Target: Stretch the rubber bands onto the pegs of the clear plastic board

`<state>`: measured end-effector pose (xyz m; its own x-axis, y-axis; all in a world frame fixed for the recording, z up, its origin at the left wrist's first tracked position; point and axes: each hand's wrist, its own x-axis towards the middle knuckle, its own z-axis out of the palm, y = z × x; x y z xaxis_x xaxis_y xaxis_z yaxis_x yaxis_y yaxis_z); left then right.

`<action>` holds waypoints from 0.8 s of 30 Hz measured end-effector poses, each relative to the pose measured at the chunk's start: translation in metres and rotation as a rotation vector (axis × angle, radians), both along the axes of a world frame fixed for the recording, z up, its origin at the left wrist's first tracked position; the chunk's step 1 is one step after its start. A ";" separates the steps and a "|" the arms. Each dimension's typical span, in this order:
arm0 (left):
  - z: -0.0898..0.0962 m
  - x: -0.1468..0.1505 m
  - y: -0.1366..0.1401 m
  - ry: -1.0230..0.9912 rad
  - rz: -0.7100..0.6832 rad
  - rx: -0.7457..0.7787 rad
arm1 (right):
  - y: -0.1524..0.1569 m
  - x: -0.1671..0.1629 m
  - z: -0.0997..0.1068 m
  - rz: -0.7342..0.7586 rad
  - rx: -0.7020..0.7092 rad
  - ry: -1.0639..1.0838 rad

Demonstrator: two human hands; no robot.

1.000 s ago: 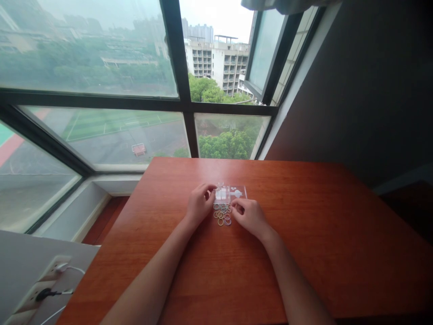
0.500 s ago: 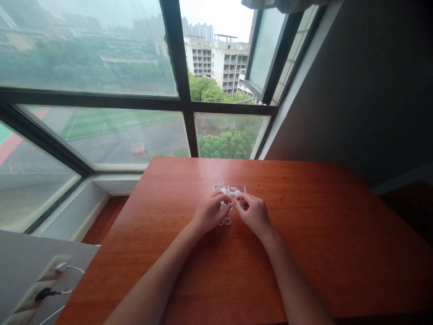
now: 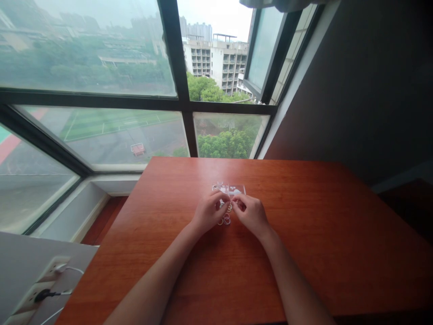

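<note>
My left hand (image 3: 210, 211) and my right hand (image 3: 251, 212) meet over the middle of the table, fingertips nearly touching. Each has thumb and fingers pinched together; whatever sits between them is too small to make out. Below and between the hands lie several small rings (image 3: 226, 220), pale and pinkish, flat on the wood. Just beyond the fingers is a clear plastic box (image 3: 241, 188) with small white pieces in it. At its left, more small rings and shiny bits (image 3: 217, 186) show, partly covered by my left hand.
The reddish-brown wooden table (image 3: 321, 234) reaches to a dark-framed window (image 3: 184, 106) at the back. A dark wall (image 3: 355, 90) rises on the right. Low on the left, a wall socket strip (image 3: 40, 289) carries plugs and white cables.
Both hands stay pinched over the same spot. My right hand has shifted slightly left, and the fingertips have dipped a little. The rings and box look unmoved.
</note>
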<state>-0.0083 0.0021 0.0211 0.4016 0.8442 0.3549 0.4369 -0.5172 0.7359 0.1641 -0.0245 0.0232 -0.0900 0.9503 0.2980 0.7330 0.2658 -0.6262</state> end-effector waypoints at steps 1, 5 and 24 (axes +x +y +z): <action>0.000 0.000 0.000 0.000 -0.003 0.000 | 0.000 0.000 0.000 0.000 0.000 -0.001; 0.002 0.001 -0.001 0.003 -0.005 -0.001 | 0.000 0.000 0.000 -0.007 0.003 0.000; 0.005 0.002 0.000 -0.007 0.042 -0.001 | 0.002 0.001 -0.003 -0.014 -0.035 -0.005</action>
